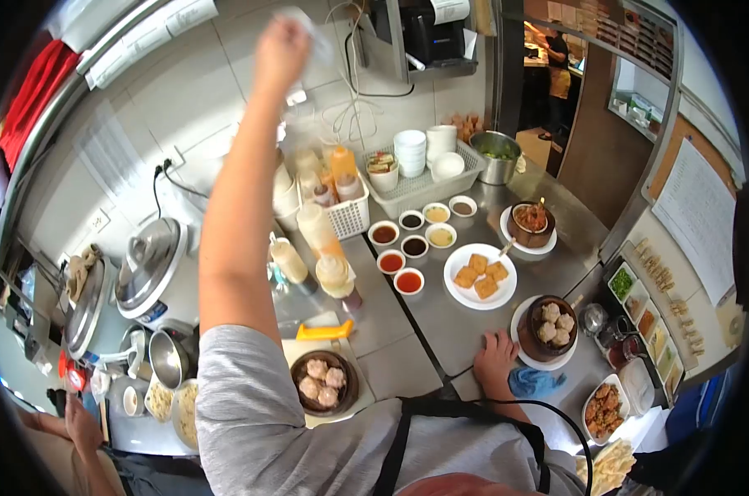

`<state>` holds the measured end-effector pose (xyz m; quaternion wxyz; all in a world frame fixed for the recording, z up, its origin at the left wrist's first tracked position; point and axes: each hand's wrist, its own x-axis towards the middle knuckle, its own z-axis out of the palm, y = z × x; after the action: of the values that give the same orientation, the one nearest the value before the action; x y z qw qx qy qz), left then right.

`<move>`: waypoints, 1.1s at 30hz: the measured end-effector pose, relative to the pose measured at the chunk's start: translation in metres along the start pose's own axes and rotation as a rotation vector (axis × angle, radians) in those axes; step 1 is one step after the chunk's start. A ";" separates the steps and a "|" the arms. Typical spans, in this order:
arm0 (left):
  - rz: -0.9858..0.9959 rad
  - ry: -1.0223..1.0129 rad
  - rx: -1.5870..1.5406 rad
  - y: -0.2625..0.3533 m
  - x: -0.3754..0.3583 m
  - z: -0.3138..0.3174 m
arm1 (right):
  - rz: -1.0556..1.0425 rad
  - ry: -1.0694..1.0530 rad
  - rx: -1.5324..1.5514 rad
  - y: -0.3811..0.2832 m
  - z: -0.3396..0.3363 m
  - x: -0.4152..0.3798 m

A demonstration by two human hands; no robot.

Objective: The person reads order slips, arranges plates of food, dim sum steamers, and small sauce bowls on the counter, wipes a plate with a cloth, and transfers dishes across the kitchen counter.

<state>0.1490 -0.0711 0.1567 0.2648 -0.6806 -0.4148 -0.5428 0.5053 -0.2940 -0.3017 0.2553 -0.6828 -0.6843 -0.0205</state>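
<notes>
My left hand (282, 51) is raised high against the tiled wall, fingers closed on a thin white slip (315, 35) that is blurred. Flat on the steel counter rests my right hand (497, 357), its fingers spread, beside a white plate (519, 339). On that plate stands a round steamer basket (548, 351) of dumplings. A blue cloth (533, 382) lies just below this hand. Under my left arm, another steamer basket (298, 382) of dumplings sits near a yellow-handled knife (325, 331).
Several sauce cups (408, 282) stand by a plate of fried squares (480, 292). Behind are squeeze bottles (335, 277), a basket with stacked bowls (410, 153) and a metal pot (497, 165). Lidded pots (150, 264) stand left, near another person's hand (83, 423). Fried food (606, 409) is at right.
</notes>
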 end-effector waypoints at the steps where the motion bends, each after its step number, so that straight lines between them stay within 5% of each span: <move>1: -0.104 0.084 -0.367 -0.014 0.032 -0.006 | 0.006 0.000 0.004 -0.002 -0.002 0.000; 2: -0.208 0.163 -0.737 -0.021 0.054 -0.011 | 0.011 0.007 0.003 -0.003 -0.002 0.001; 8: -0.736 0.178 -0.753 -0.052 0.081 -0.001 | 0.012 0.044 0.010 -0.004 -0.002 0.004; 23: -0.673 0.605 -0.924 -0.037 0.110 0.038 | -0.001 0.060 0.032 -0.006 -0.005 0.006; 33: -0.750 0.339 -0.754 0.012 0.033 -0.002 | -0.039 0.022 0.074 0.004 -0.002 0.000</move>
<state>0.1601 -0.0693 0.1902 -0.1452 -0.4374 -0.3573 -0.8123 0.5102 -0.2949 -0.3011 0.2873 -0.6590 -0.6950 -0.0078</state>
